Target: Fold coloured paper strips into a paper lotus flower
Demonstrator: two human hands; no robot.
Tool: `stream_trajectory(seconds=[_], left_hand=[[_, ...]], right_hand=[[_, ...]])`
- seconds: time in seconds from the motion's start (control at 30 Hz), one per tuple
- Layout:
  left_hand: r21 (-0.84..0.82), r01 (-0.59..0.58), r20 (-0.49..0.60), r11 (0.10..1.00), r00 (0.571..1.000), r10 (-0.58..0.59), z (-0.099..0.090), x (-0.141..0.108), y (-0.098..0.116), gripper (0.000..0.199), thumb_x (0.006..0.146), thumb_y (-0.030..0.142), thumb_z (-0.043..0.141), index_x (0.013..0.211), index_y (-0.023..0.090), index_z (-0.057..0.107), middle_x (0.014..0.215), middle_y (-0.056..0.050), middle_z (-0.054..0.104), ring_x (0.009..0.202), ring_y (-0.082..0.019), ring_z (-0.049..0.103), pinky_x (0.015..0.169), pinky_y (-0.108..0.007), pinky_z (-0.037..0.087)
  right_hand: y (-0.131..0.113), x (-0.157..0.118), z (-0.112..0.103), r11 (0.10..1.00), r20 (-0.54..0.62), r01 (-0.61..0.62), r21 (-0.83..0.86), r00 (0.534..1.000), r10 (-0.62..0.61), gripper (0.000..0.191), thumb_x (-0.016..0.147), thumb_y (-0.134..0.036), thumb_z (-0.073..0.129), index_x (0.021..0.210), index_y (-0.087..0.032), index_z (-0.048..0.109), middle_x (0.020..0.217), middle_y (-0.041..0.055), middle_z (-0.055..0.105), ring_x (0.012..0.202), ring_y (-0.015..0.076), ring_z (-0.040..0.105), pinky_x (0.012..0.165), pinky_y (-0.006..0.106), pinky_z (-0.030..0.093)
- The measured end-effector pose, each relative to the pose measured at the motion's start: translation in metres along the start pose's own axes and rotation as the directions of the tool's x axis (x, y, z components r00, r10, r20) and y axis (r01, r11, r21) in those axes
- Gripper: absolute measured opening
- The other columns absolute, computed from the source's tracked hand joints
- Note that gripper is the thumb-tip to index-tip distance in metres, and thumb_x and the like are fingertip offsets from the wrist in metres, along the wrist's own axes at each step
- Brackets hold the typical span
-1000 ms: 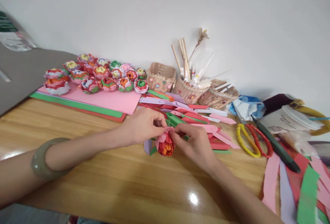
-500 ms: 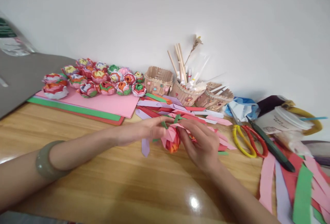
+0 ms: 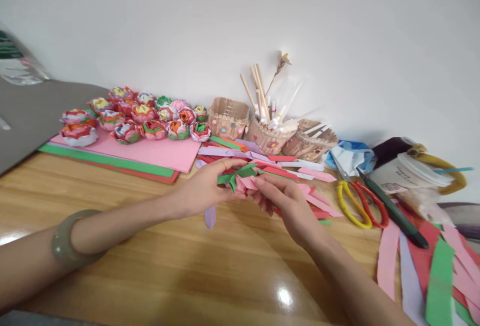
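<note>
A pink and green folded-paper flower (image 3: 245,182) is held above the wooden table between both hands. My left hand (image 3: 206,186), with a ring and a bangle on that arm, grips its left side, green points showing beside the thumb. The fingers of my right hand (image 3: 283,198) pinch the pink paper on the right side. Behind and below the hands lie folded paper strips (image 3: 322,173) in pink, red, lilac and green. Finished paper flowers (image 3: 153,129) stand in rows on a pink sheet (image 3: 180,153) at the left.
Three small wooden baskets (image 3: 228,118) stand by the wall, one holding sticks and pens. To the right are scissors (image 3: 356,203), a dark green pen-like tool (image 3: 397,213), a white lidded cup (image 3: 408,173) and loose paper strips (image 3: 440,266). A grey surface (image 3: 37,111) lies at the far left.
The flower has turned: its green points now face up and the orange centre no longer shows. My left hand has closed further round it, and my right hand has shifted slightly.
</note>
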State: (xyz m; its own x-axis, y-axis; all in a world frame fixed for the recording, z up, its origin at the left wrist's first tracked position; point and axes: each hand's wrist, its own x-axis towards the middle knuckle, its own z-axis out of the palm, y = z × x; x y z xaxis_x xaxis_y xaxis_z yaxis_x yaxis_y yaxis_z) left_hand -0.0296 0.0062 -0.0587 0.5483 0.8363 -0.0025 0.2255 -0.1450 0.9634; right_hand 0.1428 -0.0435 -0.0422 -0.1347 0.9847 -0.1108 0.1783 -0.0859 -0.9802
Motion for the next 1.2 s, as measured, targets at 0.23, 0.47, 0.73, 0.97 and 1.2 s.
stream_trajectory(seconds=[0.23,0.47,0.73,0.97,1.2], left_hand=[[-0.063,-0.05,-0.002,0.997,0.999,0.05,0.0,-0.001,-0.002,0.039,0.067,0.026,0.069,0.103,0.017,0.057,0.112,-0.006,0.064,0.105,-0.021,0.059,0.093,-0.033,0.045],[-0.181,-0.054,-0.104,0.982,0.994,0.035,0.003,-0.003,0.001,0.047,0.061,0.031,0.075,0.102,0.019,0.056,0.108,-0.006,0.066,0.105,-0.023,0.059,0.091,-0.035,0.047],[-0.342,-0.037,-0.1,0.939,0.995,0.003,0.007,-0.005,-0.001,0.051,0.059,0.027,0.078,0.105,0.017,0.058,0.109,-0.007,0.066,0.106,-0.023,0.059,0.089,-0.033,0.049],[-0.655,0.137,0.037,0.743,0.988,-0.15,0.003,-0.004,-0.001,0.047,0.063,0.038,0.077,0.103,0.021,0.058,0.092,-0.002,0.066,0.079,-0.015,0.064,0.063,-0.025,0.055],[-0.674,0.265,0.205,0.69,0.964,-0.17,0.002,-0.004,0.001,0.041,0.08,0.052,0.056,0.094,0.014,0.063,0.086,-0.01,0.07,0.077,-0.019,0.064,0.054,-0.025,0.055]], right_hand=[[0.004,0.001,0.004,0.924,0.076,-0.167,0.343,0.986,0.15,0.025,0.066,-0.037,0.073,0.063,-0.015,0.061,0.053,-0.0045,0.051,0.042,0.004,0.038,0.039,0.017,0.024],[0.002,-0.001,0.005,0.904,0.115,-0.2,0.379,0.979,0.168,0.027,0.064,-0.038,0.075,0.058,-0.015,0.062,0.045,-0.0061,0.046,0.037,0.0029,0.029,0.035,0.018,0.013],[0.005,0.001,0.003,0.951,0.091,-0.139,0.275,0.989,0.118,0.03,0.065,-0.041,0.072,0.058,-0.015,0.059,0.046,-0.0064,0.046,0.036,0.0031,0.03,0.037,0.02,0.014],[0.008,0.001,-0.006,0.996,-0.071,0.068,0.055,0.995,-0.064,0.029,0.072,-0.031,0.062,0.048,-0.017,0.054,0.041,-0.0056,0.041,0.04,0.0063,0.03,0.039,0.022,0.02],[0.009,-0.003,-0.008,0.742,-0.082,0.519,-0.424,0.794,-0.602,0.051,0.075,-0.043,0.068,0.119,-0.025,0.053,0.109,0.0063,0.054,0.1,0.0215,0.052,0.084,0.035,0.045]])
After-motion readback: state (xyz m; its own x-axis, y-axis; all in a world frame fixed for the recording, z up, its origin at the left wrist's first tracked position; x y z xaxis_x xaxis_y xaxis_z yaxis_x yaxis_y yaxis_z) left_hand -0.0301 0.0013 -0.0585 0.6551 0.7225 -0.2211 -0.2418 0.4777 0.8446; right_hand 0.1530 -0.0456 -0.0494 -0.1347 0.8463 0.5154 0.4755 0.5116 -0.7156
